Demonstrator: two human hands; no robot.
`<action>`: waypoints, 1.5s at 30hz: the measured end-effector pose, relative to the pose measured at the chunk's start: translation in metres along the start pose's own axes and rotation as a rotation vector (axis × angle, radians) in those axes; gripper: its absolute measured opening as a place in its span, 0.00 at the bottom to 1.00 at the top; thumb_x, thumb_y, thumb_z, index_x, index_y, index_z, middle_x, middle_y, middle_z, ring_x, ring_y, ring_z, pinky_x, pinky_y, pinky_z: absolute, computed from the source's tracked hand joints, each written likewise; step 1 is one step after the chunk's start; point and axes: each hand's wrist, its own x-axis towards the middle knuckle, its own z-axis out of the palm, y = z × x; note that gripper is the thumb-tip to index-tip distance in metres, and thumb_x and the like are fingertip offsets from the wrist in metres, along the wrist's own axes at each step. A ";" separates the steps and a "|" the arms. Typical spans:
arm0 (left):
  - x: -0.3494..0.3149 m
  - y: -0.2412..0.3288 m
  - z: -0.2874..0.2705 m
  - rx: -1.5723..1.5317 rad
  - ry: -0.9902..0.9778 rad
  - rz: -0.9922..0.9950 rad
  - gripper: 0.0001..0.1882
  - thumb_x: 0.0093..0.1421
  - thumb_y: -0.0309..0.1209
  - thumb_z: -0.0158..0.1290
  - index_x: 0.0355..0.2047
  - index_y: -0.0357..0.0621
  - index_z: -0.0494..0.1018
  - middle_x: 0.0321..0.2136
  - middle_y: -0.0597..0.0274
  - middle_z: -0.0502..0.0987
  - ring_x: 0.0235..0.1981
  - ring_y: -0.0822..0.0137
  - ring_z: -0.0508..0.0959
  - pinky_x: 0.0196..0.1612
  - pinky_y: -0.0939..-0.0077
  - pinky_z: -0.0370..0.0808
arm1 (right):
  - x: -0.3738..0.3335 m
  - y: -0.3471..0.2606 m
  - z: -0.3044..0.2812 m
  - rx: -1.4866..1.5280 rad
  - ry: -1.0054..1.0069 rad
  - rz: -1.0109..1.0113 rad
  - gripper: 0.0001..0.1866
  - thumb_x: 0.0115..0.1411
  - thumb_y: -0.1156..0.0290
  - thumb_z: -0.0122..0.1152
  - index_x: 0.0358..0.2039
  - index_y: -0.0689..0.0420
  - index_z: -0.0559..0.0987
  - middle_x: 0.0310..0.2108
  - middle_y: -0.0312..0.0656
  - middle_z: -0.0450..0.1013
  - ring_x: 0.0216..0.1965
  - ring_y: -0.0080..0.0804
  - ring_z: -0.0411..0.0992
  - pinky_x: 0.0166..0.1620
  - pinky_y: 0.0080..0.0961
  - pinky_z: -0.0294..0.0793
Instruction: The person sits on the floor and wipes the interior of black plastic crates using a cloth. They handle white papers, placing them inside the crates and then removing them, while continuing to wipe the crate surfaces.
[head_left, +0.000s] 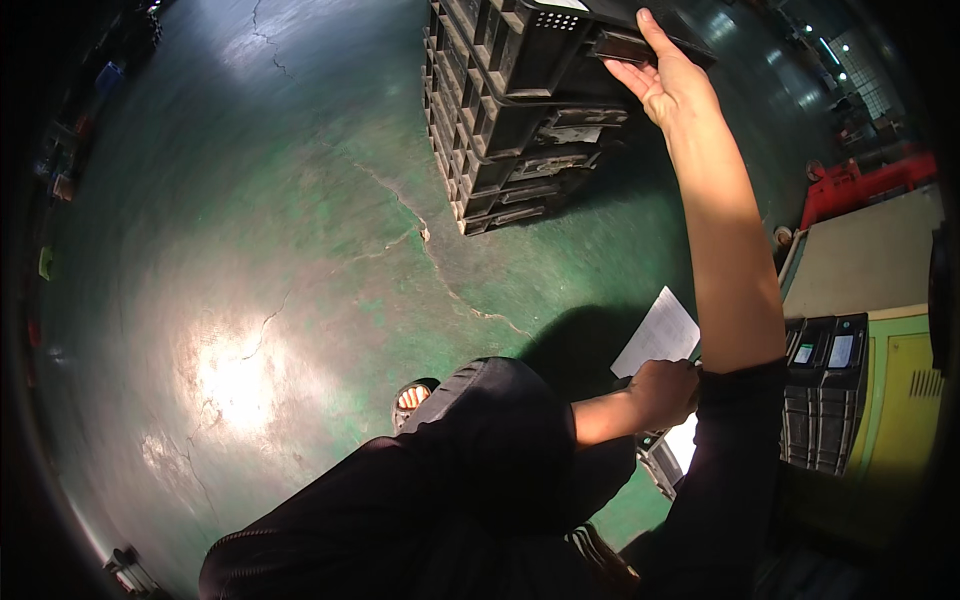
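Note:
My right hand (668, 75) reaches far forward to the top of a stack of black plastic crates (520, 110). Its fingers are hooked at the handle of the uppermost crate (560, 45), thumb pointing up along the side. Near my knee, my left hand (662, 395) is closed in a fist; what it grips is mostly hidden behind my right sleeve. A white printed sheet (658, 335) shows just beyond this fist. Below it, part of a black crate or box (660, 465) with a bright white sheet (682, 442) is partly covered by my right arm.
Cracked green floor (300, 200) spreads under the stack and around my sandalled foot (411, 398). To the right are more black crates (822, 400) with labels, a yellow-green cabinet (905, 390) and a red object (865, 185).

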 end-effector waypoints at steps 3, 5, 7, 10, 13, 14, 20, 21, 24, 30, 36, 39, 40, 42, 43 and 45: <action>-0.001 -0.007 0.006 0.080 0.070 0.096 0.13 0.52 0.34 0.47 0.25 0.36 0.76 0.26 0.49 0.76 0.27 0.55 0.78 0.30 0.64 0.75 | -0.035 0.006 -0.013 -1.030 -0.196 -0.738 0.33 0.51 0.64 0.63 0.56 0.58 0.63 0.37 0.49 0.75 0.36 0.37 0.75 0.43 0.26 0.73; 0.009 -0.017 0.037 0.008 0.185 0.090 0.13 0.50 0.35 0.49 0.28 0.38 0.75 0.28 0.50 0.76 0.29 0.54 0.78 0.32 0.64 0.74 | -0.023 0.004 -0.013 -1.143 -0.160 -0.645 0.40 0.46 0.63 0.68 0.59 0.53 0.60 0.36 0.50 0.75 0.35 0.38 0.75 0.43 0.26 0.72; 0.013 -0.025 0.057 -0.053 0.342 0.128 0.14 0.48 0.36 0.52 0.32 0.40 0.75 0.29 0.52 0.76 0.31 0.54 0.77 0.35 0.64 0.74 | -0.030 0.001 -0.007 -1.168 -0.122 -0.595 0.40 0.46 0.62 0.68 0.59 0.52 0.61 0.37 0.51 0.75 0.37 0.40 0.74 0.43 0.26 0.72; 0.018 -0.024 0.072 -0.125 0.492 0.256 0.20 0.44 0.38 0.57 0.38 0.44 0.73 0.32 0.54 0.76 0.35 0.54 0.76 0.38 0.64 0.73 | -0.019 0.012 -0.010 -1.278 0.053 -0.690 0.40 0.45 0.61 0.68 0.59 0.51 0.61 0.37 0.53 0.73 0.39 0.43 0.73 0.43 0.26 0.72; 0.021 -0.030 0.073 -0.088 0.327 0.256 0.24 0.42 0.36 0.59 0.42 0.49 0.71 0.35 0.54 0.75 0.37 0.55 0.76 0.40 0.64 0.72 | -0.026 0.011 -0.002 -0.552 0.029 -0.392 0.43 0.44 0.63 0.70 0.58 0.51 0.56 0.46 0.59 0.64 0.45 0.58 0.69 0.44 0.45 0.73; 0.013 -0.018 0.048 -0.128 0.290 0.205 0.20 0.44 0.35 0.55 0.41 0.49 0.72 0.32 0.54 0.76 0.35 0.54 0.77 0.38 0.62 0.73 | -0.042 0.006 0.010 0.250 0.049 -0.049 0.44 0.44 0.63 0.71 0.58 0.51 0.54 0.49 0.61 0.60 0.45 0.62 0.67 0.42 0.54 0.73; 0.031 -0.024 0.020 0.083 0.235 -0.160 0.12 0.51 0.35 0.48 0.35 0.44 0.72 0.22 0.47 0.76 0.28 0.46 0.77 0.36 0.57 0.73 | -0.120 -0.026 -0.103 -0.556 -0.286 -0.038 0.35 0.53 0.54 0.62 0.52 0.66 0.63 0.41 0.48 0.66 0.36 0.34 0.74 0.36 0.26 0.79; 0.033 -0.023 0.022 0.094 0.254 -0.160 0.12 0.51 0.35 0.48 0.34 0.44 0.72 0.23 0.46 0.76 0.29 0.46 0.77 0.36 0.57 0.73 | -0.143 -0.030 -0.148 -0.718 -0.403 -0.049 0.34 0.57 0.51 0.55 0.57 0.58 0.61 0.43 0.43 0.67 0.38 0.28 0.75 0.37 0.20 0.75; 0.041 -0.009 0.039 0.072 0.259 -0.078 0.13 0.51 0.36 0.49 0.34 0.41 0.72 0.24 0.45 0.76 0.30 0.45 0.76 0.36 0.58 0.72 | -0.245 -0.047 -0.282 -0.805 -0.118 0.162 0.25 0.58 0.58 0.55 0.55 0.52 0.66 0.38 0.38 0.72 0.37 0.26 0.75 0.38 0.22 0.75; 0.053 0.001 0.048 -0.018 0.161 -0.047 0.10 0.54 0.34 0.49 0.30 0.39 0.73 0.22 0.50 0.76 0.27 0.58 0.78 0.35 0.71 0.71 | -0.445 0.126 -0.601 -1.425 0.373 0.759 0.48 0.36 0.63 0.74 0.57 0.61 0.60 0.54 0.54 0.61 0.55 0.50 0.61 0.58 0.33 0.61; 0.058 0.003 0.053 -0.224 0.100 -0.192 0.10 0.56 0.35 0.51 0.31 0.40 0.73 0.22 0.60 0.76 0.26 0.71 0.75 0.34 0.75 0.71 | -0.498 0.285 -0.583 -1.813 0.093 0.897 0.44 0.42 0.53 0.68 0.59 0.37 0.57 0.63 0.31 0.51 0.66 0.34 0.40 0.58 0.69 0.41; 0.060 0.011 0.056 -0.318 0.065 -0.147 0.08 0.58 0.31 0.49 0.31 0.38 0.73 0.23 0.64 0.75 0.26 0.75 0.73 0.33 0.80 0.70 | -0.499 0.288 -0.584 -1.659 0.150 0.725 0.26 0.46 0.60 0.66 0.48 0.44 0.72 0.48 0.39 0.68 0.55 0.38 0.61 0.53 0.51 0.60; 0.060 0.010 0.056 -0.334 0.058 -0.142 0.08 0.59 0.31 0.49 0.32 0.38 0.72 0.23 0.65 0.75 0.26 0.75 0.73 0.33 0.80 0.70 | -0.496 0.271 -0.578 -1.593 0.172 0.750 0.22 0.46 0.62 0.65 0.44 0.46 0.74 0.43 0.40 0.71 0.51 0.39 0.66 0.51 0.47 0.64; 0.059 0.016 0.049 -0.436 0.023 -0.217 0.08 0.60 0.31 0.49 0.33 0.39 0.73 0.24 0.66 0.75 0.26 0.77 0.72 0.32 0.82 0.69 | -0.486 0.217 -0.560 -1.554 0.195 0.644 0.19 0.46 0.65 0.65 0.41 0.48 0.75 0.37 0.41 0.74 0.43 0.41 0.71 0.45 0.40 0.68; 0.057 0.020 0.042 -0.448 0.028 -0.214 0.08 0.60 0.32 0.49 0.33 0.39 0.73 0.24 0.67 0.74 0.26 0.78 0.72 0.32 0.83 0.69 | -0.484 0.194 -0.549 -1.566 0.176 0.505 0.19 0.46 0.65 0.65 0.41 0.49 0.75 0.35 0.41 0.75 0.40 0.42 0.72 0.42 0.39 0.69; 0.047 0.019 0.025 -0.421 0.077 -0.183 0.09 0.60 0.33 0.49 0.34 0.40 0.73 0.24 0.68 0.74 0.26 0.79 0.72 0.32 0.85 0.69 | -0.471 0.165 -0.516 -1.525 0.086 0.285 0.20 0.45 0.66 0.66 0.40 0.50 0.75 0.33 0.41 0.75 0.36 0.42 0.73 0.39 0.37 0.70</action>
